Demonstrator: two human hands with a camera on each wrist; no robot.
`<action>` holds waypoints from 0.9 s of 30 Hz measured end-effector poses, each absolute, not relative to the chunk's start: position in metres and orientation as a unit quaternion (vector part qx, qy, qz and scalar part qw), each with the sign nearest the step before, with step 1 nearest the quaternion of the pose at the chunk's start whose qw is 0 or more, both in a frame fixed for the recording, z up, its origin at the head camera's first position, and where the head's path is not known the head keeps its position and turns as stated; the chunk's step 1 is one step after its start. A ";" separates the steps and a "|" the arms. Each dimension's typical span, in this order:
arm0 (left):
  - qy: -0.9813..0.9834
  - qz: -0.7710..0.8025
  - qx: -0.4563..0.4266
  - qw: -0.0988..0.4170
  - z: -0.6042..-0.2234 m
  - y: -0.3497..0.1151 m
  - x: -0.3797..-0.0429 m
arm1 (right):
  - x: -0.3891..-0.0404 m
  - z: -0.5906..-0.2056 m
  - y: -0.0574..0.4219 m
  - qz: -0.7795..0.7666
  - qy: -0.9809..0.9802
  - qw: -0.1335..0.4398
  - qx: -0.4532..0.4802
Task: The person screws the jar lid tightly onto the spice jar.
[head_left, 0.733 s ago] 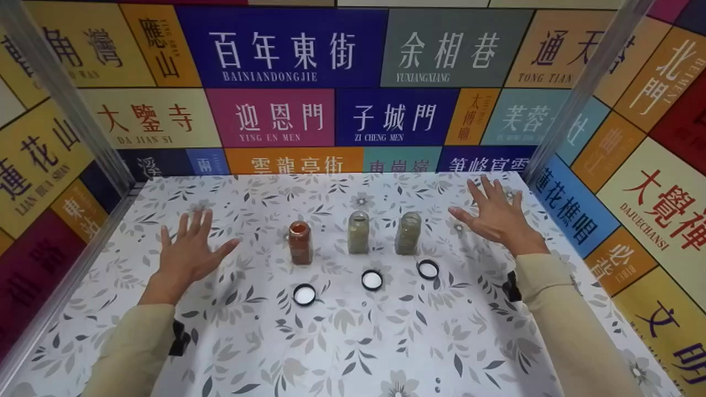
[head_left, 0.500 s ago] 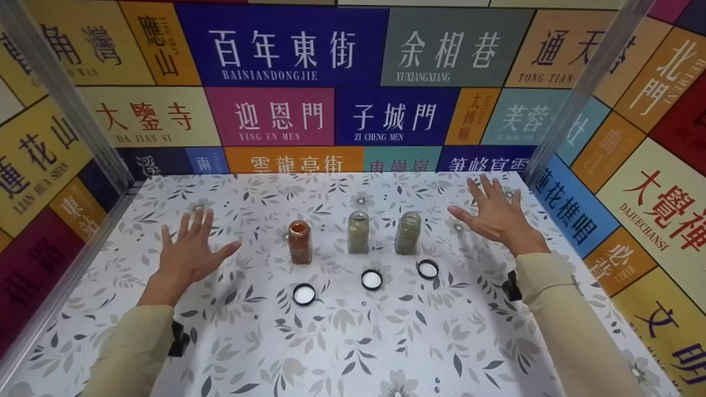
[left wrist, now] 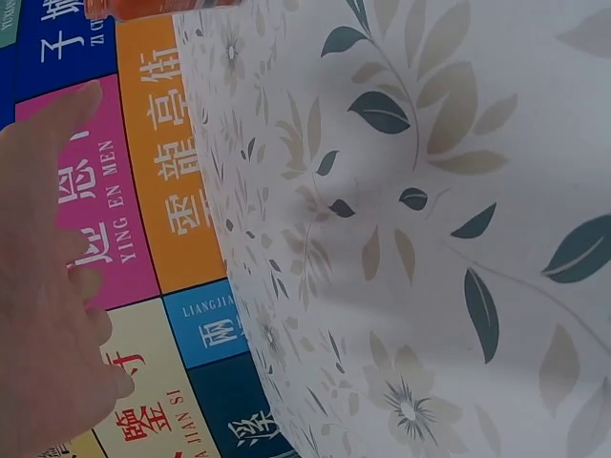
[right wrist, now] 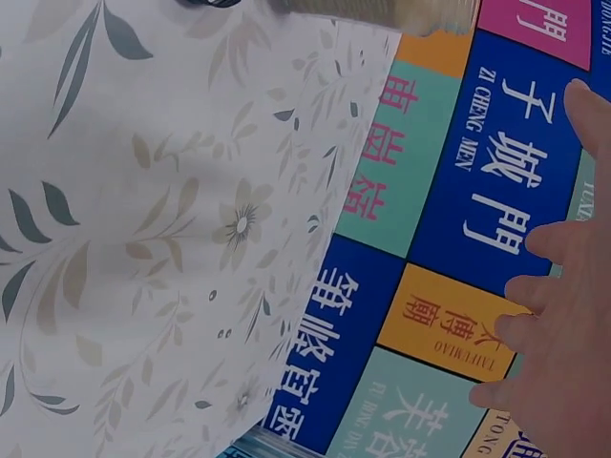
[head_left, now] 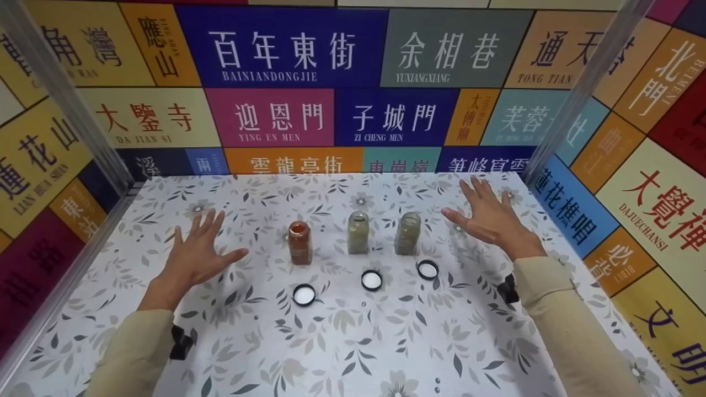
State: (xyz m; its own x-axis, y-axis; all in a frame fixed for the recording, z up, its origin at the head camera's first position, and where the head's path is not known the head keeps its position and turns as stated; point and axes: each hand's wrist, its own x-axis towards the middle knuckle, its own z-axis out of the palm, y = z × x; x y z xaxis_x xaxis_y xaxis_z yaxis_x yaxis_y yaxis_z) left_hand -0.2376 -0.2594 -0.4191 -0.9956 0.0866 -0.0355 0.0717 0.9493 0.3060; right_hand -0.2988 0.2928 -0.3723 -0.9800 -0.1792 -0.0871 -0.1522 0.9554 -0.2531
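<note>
Three uncapped glass jars stand upright in a row on the table: one with reddish-orange contents (head_left: 300, 245) at left, a greenish jar (head_left: 358, 234) in the middle and another greenish jar (head_left: 407, 235) at right. In front of them lie three black-rimmed lids with white insides: the left lid (head_left: 304, 295), the middle lid (head_left: 372, 280) and the right lid (head_left: 428, 269). My left hand (head_left: 193, 253), fingers spread and holding nothing, is left of the reddish jar. To the right of the jars, my right hand (head_left: 493, 218) is also spread and holds nothing.
A white table (head_left: 353, 342) with a grey leaf pattern carries the jars and lids. Colourful panels with Chinese lettering form the back wall (head_left: 287, 44) and both side walls. Clear strips (head_left: 584, 77) run down the corners.
My left hand has shifted slightly right, toward the reddish jar. My right hand has moved slightly left and down in the head view. The jars and lids have stayed put.
</note>
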 end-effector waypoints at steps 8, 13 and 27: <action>0.980 0.190 0.054 0.010 -0.423 -0.253 -0.237 | -0.293 -0.376 0.289 -0.147 0.983 0.021 -0.110; 0.972 0.226 0.061 -0.004 -0.430 -0.249 -0.234 | -0.290 -0.381 0.285 -0.172 0.977 -0.002 -0.123; 0.932 0.360 0.038 0.034 -0.437 -0.236 -0.231 | -0.280 -0.397 0.263 -0.269 0.949 -0.073 -0.145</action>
State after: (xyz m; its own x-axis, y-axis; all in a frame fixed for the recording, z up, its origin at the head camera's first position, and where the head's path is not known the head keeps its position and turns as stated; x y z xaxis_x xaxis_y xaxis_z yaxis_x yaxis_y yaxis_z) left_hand -0.2305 -0.2356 -0.4375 -0.9947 0.0958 -0.0360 0.0467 0.7381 0.6731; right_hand -0.2801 0.2627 -0.3973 -0.9471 -0.2368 0.2164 -0.3151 0.8133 -0.4891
